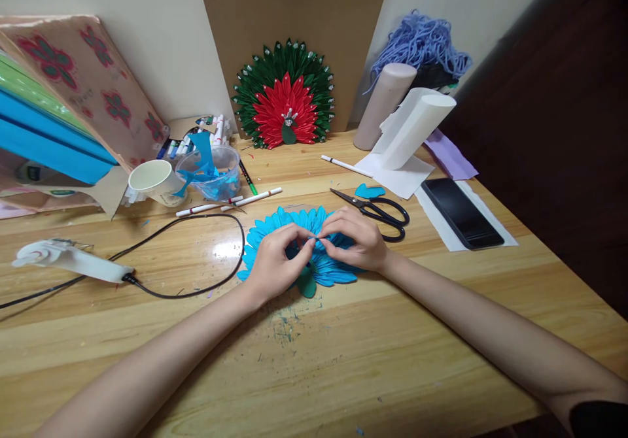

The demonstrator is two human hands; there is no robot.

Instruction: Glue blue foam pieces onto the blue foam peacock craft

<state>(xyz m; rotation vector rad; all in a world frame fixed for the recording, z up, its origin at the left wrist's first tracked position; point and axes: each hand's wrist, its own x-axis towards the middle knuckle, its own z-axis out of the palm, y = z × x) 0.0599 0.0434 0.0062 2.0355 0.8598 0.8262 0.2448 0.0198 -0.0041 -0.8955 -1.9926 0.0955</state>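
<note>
A blue paper peacock point(258, 232) with layered, fan-shaped feathers and a green body point(307, 282) lies flat on the table. Over its middle, my left hand point(277, 255) and my right hand point(360, 238) meet fingertip to fingertip. Both are closed in a pinch on a small blue piece point(316, 237), mostly hidden by the fingers. Just beyond my right hand lie black-handled scissors point(375, 212), blades partly apart and pointing left. A loose blue paper cutout point(369, 191) rests beside their blades.
A glue gun point(73, 258) with a looping black cord lies left. Behind are a paper cup point(154, 180), a tub of blue scraps point(216, 176) and markers point(252, 199). A red-green peacock point(284, 101) leans at the back. Paper rolls point(417, 131) and a phone point(462, 212) stand right.
</note>
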